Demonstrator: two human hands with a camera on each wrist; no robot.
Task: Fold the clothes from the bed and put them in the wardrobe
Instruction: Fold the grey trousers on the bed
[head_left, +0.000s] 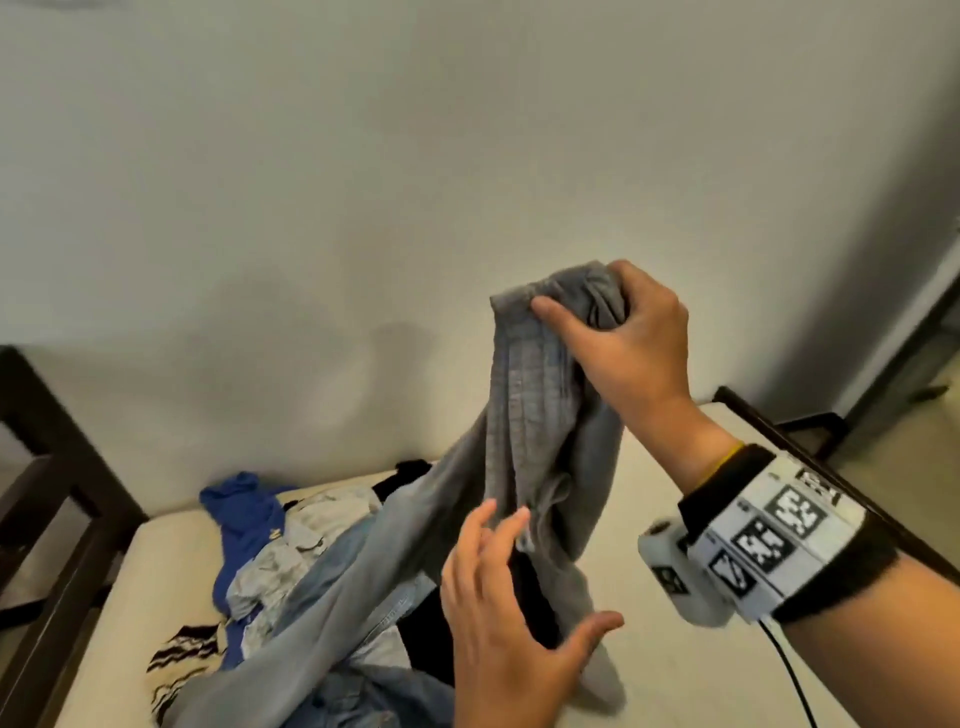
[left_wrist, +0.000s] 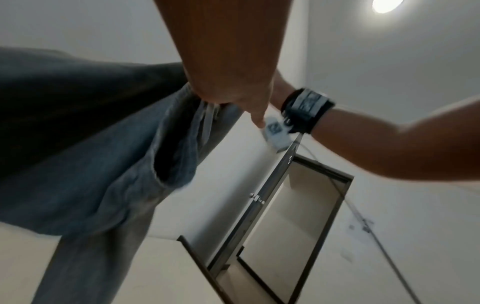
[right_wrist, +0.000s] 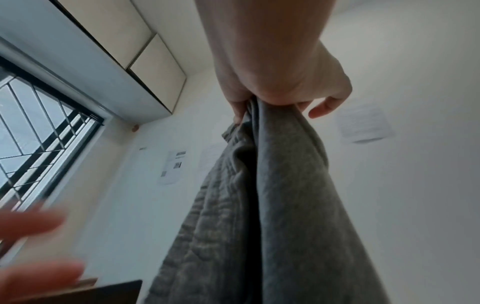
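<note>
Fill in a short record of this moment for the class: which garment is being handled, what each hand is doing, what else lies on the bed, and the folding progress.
Garment in hand: grey trousers, hanging, lower end trailing on the pile
Right hand: grips the bunched top of the trousers, raised
Left hand: open, fingers spread, beside the hanging cloth
On the bed: unfolded pile including a blue garment and black cloth
Folding progress: not yet folded
</note>
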